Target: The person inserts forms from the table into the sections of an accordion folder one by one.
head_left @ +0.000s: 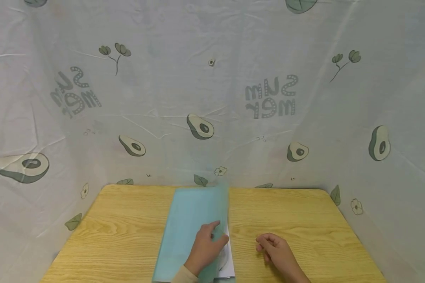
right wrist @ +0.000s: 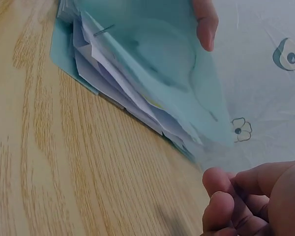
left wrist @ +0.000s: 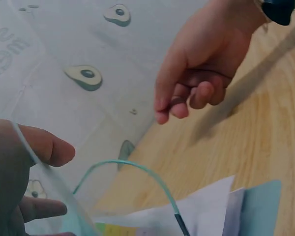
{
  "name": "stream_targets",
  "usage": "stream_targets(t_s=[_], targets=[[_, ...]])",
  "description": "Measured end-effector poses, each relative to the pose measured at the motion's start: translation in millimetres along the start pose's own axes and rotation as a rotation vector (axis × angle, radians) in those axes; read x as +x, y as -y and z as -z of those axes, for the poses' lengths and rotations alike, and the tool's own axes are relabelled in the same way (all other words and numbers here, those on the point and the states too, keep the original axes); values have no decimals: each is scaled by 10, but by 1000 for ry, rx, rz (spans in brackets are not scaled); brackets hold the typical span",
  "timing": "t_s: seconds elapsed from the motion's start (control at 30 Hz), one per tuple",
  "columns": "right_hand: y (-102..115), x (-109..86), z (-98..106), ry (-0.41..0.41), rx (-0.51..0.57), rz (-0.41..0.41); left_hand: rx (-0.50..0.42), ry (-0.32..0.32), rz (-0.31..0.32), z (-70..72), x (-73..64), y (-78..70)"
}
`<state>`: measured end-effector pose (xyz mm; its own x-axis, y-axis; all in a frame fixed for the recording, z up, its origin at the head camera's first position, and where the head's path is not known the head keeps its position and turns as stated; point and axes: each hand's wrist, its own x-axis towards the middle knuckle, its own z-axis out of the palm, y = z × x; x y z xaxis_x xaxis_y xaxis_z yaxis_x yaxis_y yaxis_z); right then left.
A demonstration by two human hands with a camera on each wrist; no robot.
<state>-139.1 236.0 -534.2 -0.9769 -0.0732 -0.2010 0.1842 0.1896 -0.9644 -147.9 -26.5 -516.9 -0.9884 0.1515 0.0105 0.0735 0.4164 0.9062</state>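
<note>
A teal, translucent document folder (head_left: 189,220) lies at the middle of the table, its front cover lifted along the right side. My left hand (head_left: 207,245) holds that cover near its free edge, thumb and fingers on either side. White papers (head_left: 228,261) show beneath the cover. In the left wrist view a teal elastic cord (left wrist: 137,166) with a dark end arches over the papers (left wrist: 206,209). To the right of the folder, my right hand (head_left: 278,251) hovers apart from it above the table, its fingers loosely curled around nothing.
The wood-grain table (head_left: 127,220) extends to both sides of the folder. Behind and beside it hangs a pale curtain (head_left: 163,78) printed with avocados, leaves and mirrored lettering. A dark band (left wrist: 278,10) sits on my right wrist.
</note>
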Motion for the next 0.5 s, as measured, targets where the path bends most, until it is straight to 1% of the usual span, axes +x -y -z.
stream_targets(t_s=[0.13, 0.2, 0.27, 0.33, 0.4, 0.5], targets=[[-23, 40, 10, 18, -8, 18, 49, -13, -7, -46, -5, -1], [-20, 50, 18, 22, -13, 20, 60, -11, 3, -34, -9, -13], [-15, 54, 29, 22, -19, 17, 61, -8, 20, 8, -12, -17], [-3, 49, 44, 14, -26, 8, 58, -7, 32, 86, -15, -4], [16, 35, 67, -10, -45, 12, 53, -19, 26, 196, -13, 37], [69, 8, 113, -88, -94, 34, 44, -70, -17, 424, -8, 140]])
